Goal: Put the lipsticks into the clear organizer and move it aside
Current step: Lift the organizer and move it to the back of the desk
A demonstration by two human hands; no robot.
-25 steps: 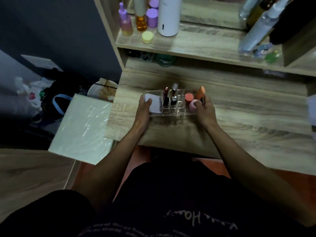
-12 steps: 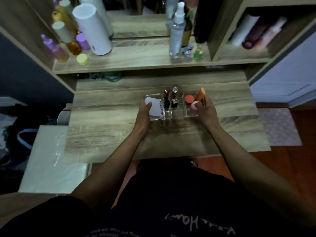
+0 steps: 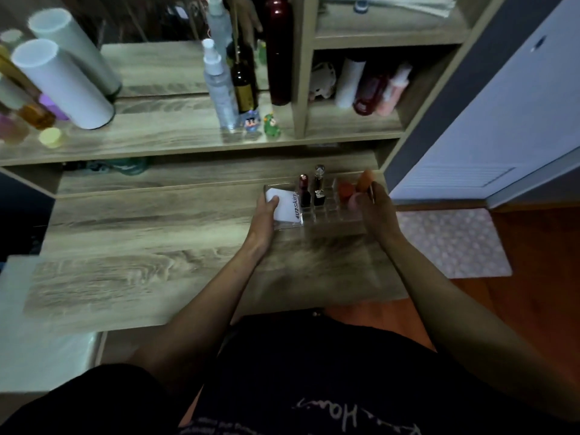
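The left hand (image 3: 265,215) and right hand (image 3: 375,211) are clasping opposite ends of the clear organizer (image 3: 317,211), which is sitting near the right end of the desk (image 3: 141,233) with the lipsticks (image 3: 304,191) standing upright inside. Keeping it level and sliding slowly should stop them tipping.

Two hands are seen, a left hand (image 3: 264,215) and a right hand (image 3: 378,211). One clear organizer (image 3: 326,211) is counted. Two lipsticks (image 3: 304,191) are counted in it, and one white packet (image 3: 284,207). Three sponges (image 3: 365,180) are counted. One table (image 3: 157,243) is seen. Two small toys (image 3: 272,123) are counted on the shelf (image 3: 163,133), and one white tube (image 3: 62,83).
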